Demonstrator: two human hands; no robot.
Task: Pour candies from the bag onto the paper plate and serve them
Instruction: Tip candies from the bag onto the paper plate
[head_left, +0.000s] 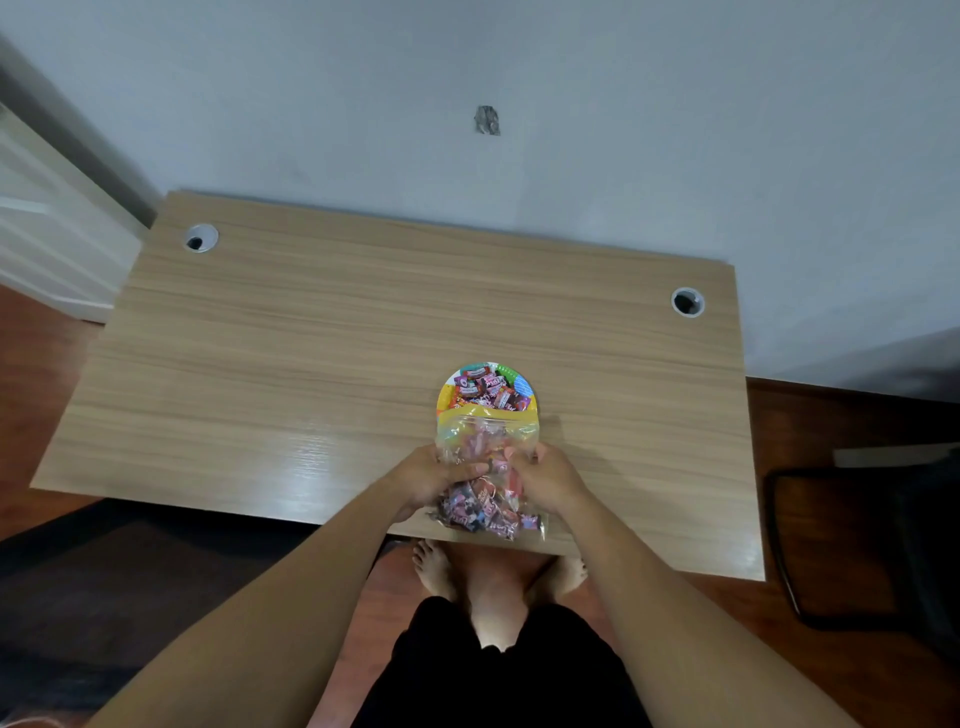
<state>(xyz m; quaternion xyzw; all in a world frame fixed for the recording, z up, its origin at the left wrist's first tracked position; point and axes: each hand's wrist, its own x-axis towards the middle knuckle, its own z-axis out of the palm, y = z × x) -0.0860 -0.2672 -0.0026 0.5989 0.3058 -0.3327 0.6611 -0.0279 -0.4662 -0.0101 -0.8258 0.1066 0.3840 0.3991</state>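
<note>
Head view: a person is standing at the near edge of a wood-grain worktop (311, 338) and is holding a clear plastic bag (485, 467) with both hands. The left hand (434, 475) is closing around the left side of the bag at mid-height, with its thumb lying across the front film. The right hand (545, 475) is gripping the right side of the bag at the same height, fingers curling onto the film. The bag is lying with its open mouth pointing away from the person, and that mouth is overlapping the near rim of the paper plate (523, 385). The bag's closed bottom is hanging over the near edge of the worktop, still bulging with wrapped candies (488, 506). The plate, with a multicoloured rim, is sitting on the worktop just beyond the hands, right of centre. A pile of wrapped candies is already lying on the plate, touching one another. Two round cable grommets are sitting in the far corners of the worktop, the left grommet (200, 238) and the right grommet (688, 302), both well apart from the plate. A dark chair (857, 545) is standing on the floor to the right of the worktop.
</note>
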